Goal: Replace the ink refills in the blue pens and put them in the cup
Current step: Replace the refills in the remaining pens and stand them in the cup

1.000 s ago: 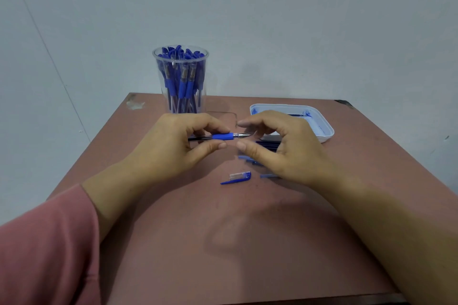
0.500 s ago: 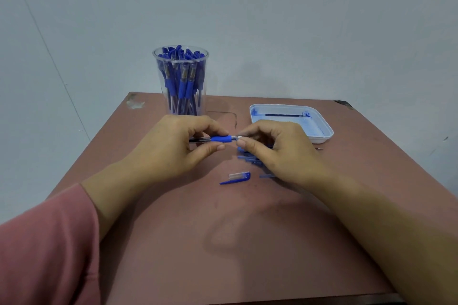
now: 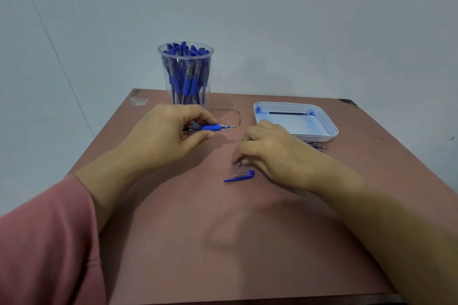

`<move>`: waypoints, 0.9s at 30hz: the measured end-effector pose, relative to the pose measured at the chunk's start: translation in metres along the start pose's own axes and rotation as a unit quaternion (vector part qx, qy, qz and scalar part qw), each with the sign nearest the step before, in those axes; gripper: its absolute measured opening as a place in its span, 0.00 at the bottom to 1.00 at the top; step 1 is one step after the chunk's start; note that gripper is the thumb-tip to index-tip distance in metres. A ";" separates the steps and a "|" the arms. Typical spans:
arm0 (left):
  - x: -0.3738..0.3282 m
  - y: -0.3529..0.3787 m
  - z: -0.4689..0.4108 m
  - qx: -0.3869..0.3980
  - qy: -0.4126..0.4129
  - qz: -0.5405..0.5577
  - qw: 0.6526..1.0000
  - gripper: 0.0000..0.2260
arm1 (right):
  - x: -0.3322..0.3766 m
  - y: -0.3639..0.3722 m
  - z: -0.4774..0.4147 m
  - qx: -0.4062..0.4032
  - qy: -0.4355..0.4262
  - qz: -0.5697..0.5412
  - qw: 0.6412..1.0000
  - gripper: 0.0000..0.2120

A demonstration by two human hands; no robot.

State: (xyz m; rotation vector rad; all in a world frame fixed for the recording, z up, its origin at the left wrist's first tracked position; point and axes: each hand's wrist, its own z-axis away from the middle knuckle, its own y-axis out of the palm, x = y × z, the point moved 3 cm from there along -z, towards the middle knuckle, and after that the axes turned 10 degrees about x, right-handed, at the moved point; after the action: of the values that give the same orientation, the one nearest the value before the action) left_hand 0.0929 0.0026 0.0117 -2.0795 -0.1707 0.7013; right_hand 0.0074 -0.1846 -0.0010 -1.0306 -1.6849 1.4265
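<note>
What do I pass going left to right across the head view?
In order: pink sleeve → cup of blue pens → pen cap → white tray. The left hand with its pen and the right hand overlap these, so omitted.

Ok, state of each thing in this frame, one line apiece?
Pen: uncapped, tip exposed, held level by left hand.
Cap: off, lying on table.
Right hand: fingertips at cap, grip unclear.
Cup: upright, full of pens.
Tray: holds one refill.
</note>
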 end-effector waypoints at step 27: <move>-0.022 0.007 0.003 0.005 0.030 0.022 0.999 0.08 | -0.017 -0.025 0.028 -0.137 0.110 -0.339 0.924 0.11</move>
State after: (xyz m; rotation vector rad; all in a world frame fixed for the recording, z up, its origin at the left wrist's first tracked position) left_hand 0.0716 -0.0074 0.0140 -2.0966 -0.0878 0.6646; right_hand -0.0131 -0.2144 0.0192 -0.6101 -1.8474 0.6191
